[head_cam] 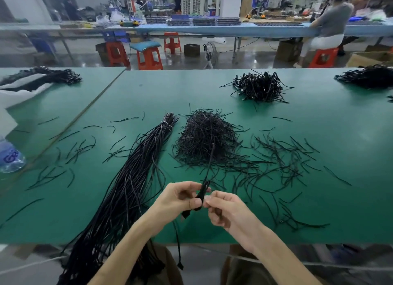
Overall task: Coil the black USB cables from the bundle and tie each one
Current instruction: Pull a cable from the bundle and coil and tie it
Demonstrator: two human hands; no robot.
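Green table (pixel 148 93) bears cable bundle (pixel 136 178), tie heap (pixel 206 136), coiled cables (pixel 259 87), bottle (pixel 10 157).

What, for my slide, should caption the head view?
Left hand and right hand pinch a black cable beside the bundle.

Table (pixel 350 136): plain green, beneath left hand (pixel 180 196) and right hand (pixel 225 210).
Held cable (pixel 202 194): black, between them.
Cable bundle (pixel 136 167): black, left of left hand; white band (pixel 167 125).
Tie pile (pixel 206 140): black, beyond both.
Stools (pixel 148 58): orange-red, far beyond.
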